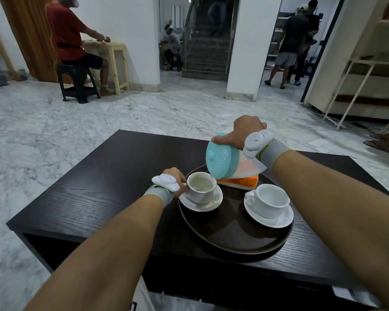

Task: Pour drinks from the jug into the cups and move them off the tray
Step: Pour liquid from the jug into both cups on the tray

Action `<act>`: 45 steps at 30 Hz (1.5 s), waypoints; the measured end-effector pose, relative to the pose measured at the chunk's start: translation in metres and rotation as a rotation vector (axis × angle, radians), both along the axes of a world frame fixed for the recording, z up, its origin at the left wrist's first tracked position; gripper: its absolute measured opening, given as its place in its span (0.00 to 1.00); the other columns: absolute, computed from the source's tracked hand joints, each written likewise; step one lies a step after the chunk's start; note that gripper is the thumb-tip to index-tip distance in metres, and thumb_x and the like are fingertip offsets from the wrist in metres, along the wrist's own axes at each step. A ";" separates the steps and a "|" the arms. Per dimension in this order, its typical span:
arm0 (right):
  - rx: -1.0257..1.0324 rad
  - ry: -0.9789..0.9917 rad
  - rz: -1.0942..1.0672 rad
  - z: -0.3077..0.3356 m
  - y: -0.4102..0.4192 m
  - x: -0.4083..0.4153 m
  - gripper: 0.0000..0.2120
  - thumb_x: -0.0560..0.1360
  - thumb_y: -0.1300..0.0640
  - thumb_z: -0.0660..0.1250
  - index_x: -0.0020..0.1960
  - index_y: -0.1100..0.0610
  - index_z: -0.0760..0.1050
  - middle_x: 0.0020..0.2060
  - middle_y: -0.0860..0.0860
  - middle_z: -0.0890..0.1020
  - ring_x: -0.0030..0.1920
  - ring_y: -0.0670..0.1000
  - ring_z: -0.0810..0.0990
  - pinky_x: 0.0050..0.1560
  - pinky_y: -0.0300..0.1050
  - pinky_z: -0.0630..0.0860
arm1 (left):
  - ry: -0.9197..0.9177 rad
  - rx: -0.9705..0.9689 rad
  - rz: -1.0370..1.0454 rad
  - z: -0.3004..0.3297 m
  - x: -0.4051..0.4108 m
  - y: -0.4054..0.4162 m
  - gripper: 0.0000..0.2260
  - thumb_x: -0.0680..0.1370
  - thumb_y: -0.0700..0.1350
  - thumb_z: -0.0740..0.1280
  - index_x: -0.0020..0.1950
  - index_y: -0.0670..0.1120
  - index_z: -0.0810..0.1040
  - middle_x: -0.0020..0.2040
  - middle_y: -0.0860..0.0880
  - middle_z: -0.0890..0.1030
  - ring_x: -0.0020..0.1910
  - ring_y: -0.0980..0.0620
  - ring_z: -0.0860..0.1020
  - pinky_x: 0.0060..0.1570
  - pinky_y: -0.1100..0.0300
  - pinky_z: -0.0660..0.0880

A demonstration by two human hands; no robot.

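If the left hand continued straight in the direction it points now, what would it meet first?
The left hand points rightward and already seems to touch the handle of the left cup, so that cup comes first. Beyond it probably lies the orange box, though depth is unclear.

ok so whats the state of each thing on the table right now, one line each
jug: lid on, tilted over the left cup, pouring
left cup: upright on its saucer, partly filled
right cup: upright on its saucer, looks empty
tray: flat on the table, both cups on it
orange box: lying flat on the tray, partly hidden behind the jug
right hand: grip closed on the jug
left hand: holding the left cup's handle
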State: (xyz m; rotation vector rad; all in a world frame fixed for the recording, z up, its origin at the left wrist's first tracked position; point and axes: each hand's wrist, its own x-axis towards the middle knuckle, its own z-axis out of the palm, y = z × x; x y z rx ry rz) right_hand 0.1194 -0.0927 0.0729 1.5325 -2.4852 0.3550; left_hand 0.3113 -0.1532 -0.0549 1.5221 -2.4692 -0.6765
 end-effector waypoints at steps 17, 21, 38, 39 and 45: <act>0.016 0.012 0.009 0.001 -0.001 0.002 0.32 0.63 0.25 0.65 0.29 0.55 0.64 0.27 0.48 0.69 0.36 0.51 0.71 0.44 0.47 0.64 | 0.008 0.001 0.002 0.001 0.000 0.001 0.11 0.74 0.45 0.68 0.55 0.51 0.85 0.54 0.48 0.85 0.54 0.46 0.82 0.48 0.61 0.76; 0.008 0.000 0.005 0.002 -0.002 0.003 0.32 0.63 0.26 0.65 0.29 0.55 0.64 0.27 0.48 0.69 0.32 0.49 0.69 0.44 0.47 0.64 | 0.013 0.005 0.008 0.000 0.001 0.001 0.11 0.75 0.45 0.69 0.56 0.50 0.85 0.55 0.48 0.84 0.54 0.46 0.82 0.48 0.61 0.75; 0.007 -0.104 -0.016 0.004 0.002 -0.004 0.33 0.62 0.25 0.65 0.28 0.56 0.65 0.26 0.49 0.69 0.34 0.51 0.71 0.38 0.44 0.66 | -0.011 0.008 0.007 0.002 0.000 0.001 0.12 0.74 0.45 0.68 0.56 0.51 0.85 0.54 0.49 0.84 0.54 0.47 0.82 0.49 0.61 0.76; 0.003 -0.139 -0.011 0.004 0.003 -0.006 0.33 0.62 0.25 0.65 0.28 0.56 0.65 0.27 0.49 0.68 0.33 0.51 0.71 0.35 0.43 0.65 | -0.011 0.005 0.008 0.002 0.000 0.001 0.12 0.74 0.46 0.68 0.56 0.51 0.85 0.54 0.49 0.84 0.54 0.47 0.82 0.48 0.61 0.76; -0.052 -0.307 -0.016 0.006 0.015 -0.016 0.31 0.66 0.30 0.67 0.30 0.57 0.64 0.28 0.50 0.67 0.28 0.48 0.65 0.27 0.40 0.60 | -0.024 0.000 0.018 0.003 0.000 0.000 0.11 0.73 0.46 0.69 0.54 0.50 0.86 0.53 0.48 0.85 0.53 0.46 0.82 0.52 0.58 0.79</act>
